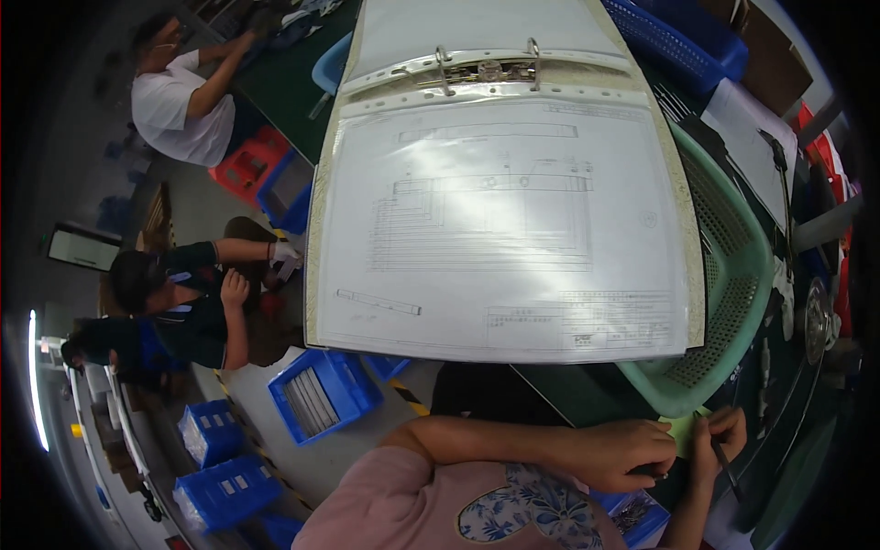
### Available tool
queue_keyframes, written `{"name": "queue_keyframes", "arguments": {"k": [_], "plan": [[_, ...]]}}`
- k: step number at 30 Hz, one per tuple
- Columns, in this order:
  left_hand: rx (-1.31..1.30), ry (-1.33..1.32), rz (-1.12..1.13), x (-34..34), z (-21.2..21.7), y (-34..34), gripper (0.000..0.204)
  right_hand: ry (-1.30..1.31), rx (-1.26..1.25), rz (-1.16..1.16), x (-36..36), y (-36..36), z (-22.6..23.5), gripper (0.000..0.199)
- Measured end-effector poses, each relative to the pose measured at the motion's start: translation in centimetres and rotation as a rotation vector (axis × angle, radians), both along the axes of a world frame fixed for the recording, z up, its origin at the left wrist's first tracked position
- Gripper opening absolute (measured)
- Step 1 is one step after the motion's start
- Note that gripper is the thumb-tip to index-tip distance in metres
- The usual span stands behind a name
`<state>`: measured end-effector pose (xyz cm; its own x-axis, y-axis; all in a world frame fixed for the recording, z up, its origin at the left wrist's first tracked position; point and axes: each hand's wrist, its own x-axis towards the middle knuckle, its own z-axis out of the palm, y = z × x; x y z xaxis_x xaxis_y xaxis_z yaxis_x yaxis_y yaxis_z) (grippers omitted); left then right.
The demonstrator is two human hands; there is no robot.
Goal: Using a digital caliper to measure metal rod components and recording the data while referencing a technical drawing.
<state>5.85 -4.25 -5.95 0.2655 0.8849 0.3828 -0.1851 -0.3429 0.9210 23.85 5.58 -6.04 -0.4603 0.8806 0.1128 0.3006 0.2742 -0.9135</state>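
My left hand [628, 456] is closed, its fingers curled, beside a small yellow-green paper [683, 433]. A small dark patch shows under its fingers; I cannot make out what they hold. To its right, my right hand [726, 438] grips a dark pen [731, 472] pointing down and right, at the paper's other side. Beyond my hands stands a green perforated plastic basket [674, 399]. A large open ring binder [500, 266] covers the middle of the view, with a technical drawing in a clear sleeve; it hides part of the basket and table.
A green table [568, 390] runs under the binder. Near my body sits a blue bin [646, 522] of small metal parts. On the floor, a blue crate [325, 394] holds long grey pieces. A blue basket [678, 41] stands far right. Two co-workers [183, 101] [197, 293] sit left.
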Motion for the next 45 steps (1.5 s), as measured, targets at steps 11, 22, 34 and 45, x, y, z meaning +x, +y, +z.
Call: {"name": "queue_keyframes", "arguments": {"k": [11, 22, 34, 45], "plan": [[0.004, -0.023, 0.007, 0.48, -0.2, 0.09, 0.014, 0.04, 0.054, 0.035, 0.22, 0.05, -0.22, 0.028], [0.006, -0.011, 0.018, 0.34, -0.24, -0.02, 0.015, 0.028, 0.043, 0.045, -0.26, -0.13, 0.08, 0.026], [0.016, 0.001, 0.014, 0.45, -0.33, -0.08, 0.015, 0.035, 0.037, 0.051, -0.15, -0.16, 0.0, 0.025], [0.015, -0.01, 0.004, 0.36, -0.37, 0.09, 0.015, 0.051, 0.028, 0.056, -0.2, -0.05, -0.09, 0.026]]}}
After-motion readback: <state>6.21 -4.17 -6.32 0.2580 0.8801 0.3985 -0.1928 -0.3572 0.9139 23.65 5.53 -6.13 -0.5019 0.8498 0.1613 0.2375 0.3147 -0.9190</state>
